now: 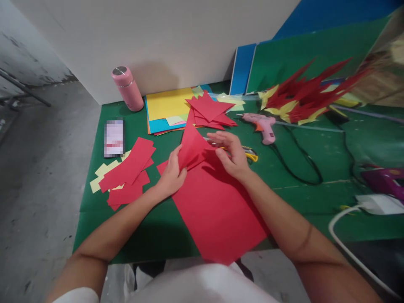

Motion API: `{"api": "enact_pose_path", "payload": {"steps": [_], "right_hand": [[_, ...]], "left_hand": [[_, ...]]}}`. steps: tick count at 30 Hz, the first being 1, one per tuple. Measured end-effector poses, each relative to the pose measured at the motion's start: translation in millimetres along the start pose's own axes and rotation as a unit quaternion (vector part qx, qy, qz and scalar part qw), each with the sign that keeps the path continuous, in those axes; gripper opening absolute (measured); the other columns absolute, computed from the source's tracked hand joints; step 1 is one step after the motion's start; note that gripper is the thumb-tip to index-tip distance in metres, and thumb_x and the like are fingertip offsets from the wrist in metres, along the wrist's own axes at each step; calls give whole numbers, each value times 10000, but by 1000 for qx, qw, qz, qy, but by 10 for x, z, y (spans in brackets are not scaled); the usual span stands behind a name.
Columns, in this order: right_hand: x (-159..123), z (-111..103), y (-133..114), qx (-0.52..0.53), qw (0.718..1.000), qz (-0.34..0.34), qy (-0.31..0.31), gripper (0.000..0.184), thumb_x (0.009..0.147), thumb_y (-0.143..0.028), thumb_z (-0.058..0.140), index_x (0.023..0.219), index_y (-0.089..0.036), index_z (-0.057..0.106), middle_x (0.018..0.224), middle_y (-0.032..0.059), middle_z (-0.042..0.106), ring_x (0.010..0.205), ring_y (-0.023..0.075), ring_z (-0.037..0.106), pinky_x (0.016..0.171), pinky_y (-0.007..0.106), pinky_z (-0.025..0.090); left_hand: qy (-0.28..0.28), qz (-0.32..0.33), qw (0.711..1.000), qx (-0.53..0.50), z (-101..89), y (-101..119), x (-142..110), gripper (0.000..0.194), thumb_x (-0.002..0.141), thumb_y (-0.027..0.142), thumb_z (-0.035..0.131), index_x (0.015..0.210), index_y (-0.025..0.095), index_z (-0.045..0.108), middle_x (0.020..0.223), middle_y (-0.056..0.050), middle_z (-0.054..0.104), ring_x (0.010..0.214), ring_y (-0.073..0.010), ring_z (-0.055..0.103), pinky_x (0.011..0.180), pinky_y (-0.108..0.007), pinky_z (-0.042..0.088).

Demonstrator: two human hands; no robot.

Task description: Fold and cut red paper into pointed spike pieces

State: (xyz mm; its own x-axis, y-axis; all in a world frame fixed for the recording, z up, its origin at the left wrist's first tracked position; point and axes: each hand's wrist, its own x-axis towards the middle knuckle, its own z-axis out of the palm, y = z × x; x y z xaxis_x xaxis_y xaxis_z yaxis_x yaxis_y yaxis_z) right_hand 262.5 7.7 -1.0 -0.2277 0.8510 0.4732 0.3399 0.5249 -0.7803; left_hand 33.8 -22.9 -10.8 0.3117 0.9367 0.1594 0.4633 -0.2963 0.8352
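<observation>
Pinches red flap point(193, 145) in left grip point(172, 173), between thumb and fingers, above red sheet point(219, 208) on counter point(315, 202); holds right grip point(232, 155) loosely open, seemingly empty, just beside. Looks mid-fold; likely calls next for lining up edges and pressing a crease.

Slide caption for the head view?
Left hand holding a red paper piece over a larger sheet, right hand open nearby.

Near centre, the right hand point(232, 156) is partly hiding a knife point(252, 155). Blocky blur is covering the phone point(114, 138) at left. The right edge is cutting off a purple object point(385, 180) and white plug point(383, 204).
</observation>
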Motion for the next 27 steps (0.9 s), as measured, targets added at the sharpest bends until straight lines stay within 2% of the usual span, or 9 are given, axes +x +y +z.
{"api": "enact_pose_path", "payload": {"steps": [2,3,5,7,8,12,16,22,27], "right_hand": [[27,-73,43,-89,995,6,42,430,998,-458,390,1382,-267,413,1327,134,605,1073,267,662,920,471,534],[42,-115,58,-153,987,15,41,425,986,-448,411,1358,-247,454,1295,142,621,1077,292,650,924,489,521],[66,-189,83,-264,964,23,-15,420,936,-422,496,1299,-213,525,1219,158,655,1091,348,622,923,527,495],[76,-230,107,-320,944,19,-75,410,889,-368,552,1263,-200,552,1140,158,680,1051,367,616,875,526,498],[76,-238,118,-332,939,17,-91,400,878,-329,553,1256,-200,553,1113,154,686,1024,362,617,845,513,502],[73,-241,141,-350,933,14,-87,387,863,-187,477,1243,-213,549,1065,136,690,952,336,611,781,479,503],[100,-311,123,-374,926,41,-27,350,864,-202,473,1201,-215,565,1075,151,662,966,343,597,817,506,491],[63,-480,194,-432,889,136,71,352,809,-252,528,1153,-187,562,1049,176,623,946,349,581,749,482,490],[-12,-552,302,-471,861,159,104,336,763,-278,590,1087,-188,578,1010,164,630,869,308,589,670,431,488]], "left_hand": [[20,-34,999,-27,7,-22,2,673,907,225,445,1518,194,164,1539,-182,321,1398,-281,413,1156,-497,374],[25,-56,997,-55,7,-25,5,666,925,260,435,1523,214,145,1534,-182,331,1304,-266,515,1085,-479,456],[31,-101,987,-123,-3,-18,12,650,953,324,409,1528,257,113,1507,-182,376,1020,-211,670,878,-420,578],[41,-133,973,-184,-24,4,21,619,963,359,397,1518,276,136,1459,-174,443,804,-165,691,732,-377,597],[46,-144,967,-207,-37,17,26,601,961,364,404,1506,275,166,1428,-165,482,762,-158,689,707,-370,594],[57,-168,943,-280,-66,52,40,583,943,367,441,1466,226,226,1184,-133,658,781,-189,700,703,-373,584],[68,-157,924,-342,-36,37,43,579,918,384,482,1411,169,268,915,-92,718,745,-197,696,650,-343,551],[72,-165,912,-369,-17,29,49,466,889,342,510,1293,167,360,886,-81,714,718,-183,692,635,-324,543],[72,-173,916,-354,-25,45,49,567,893,331,513,1403,202,302,1094,-120,685,759,-195,714,662,-348,570]]}}
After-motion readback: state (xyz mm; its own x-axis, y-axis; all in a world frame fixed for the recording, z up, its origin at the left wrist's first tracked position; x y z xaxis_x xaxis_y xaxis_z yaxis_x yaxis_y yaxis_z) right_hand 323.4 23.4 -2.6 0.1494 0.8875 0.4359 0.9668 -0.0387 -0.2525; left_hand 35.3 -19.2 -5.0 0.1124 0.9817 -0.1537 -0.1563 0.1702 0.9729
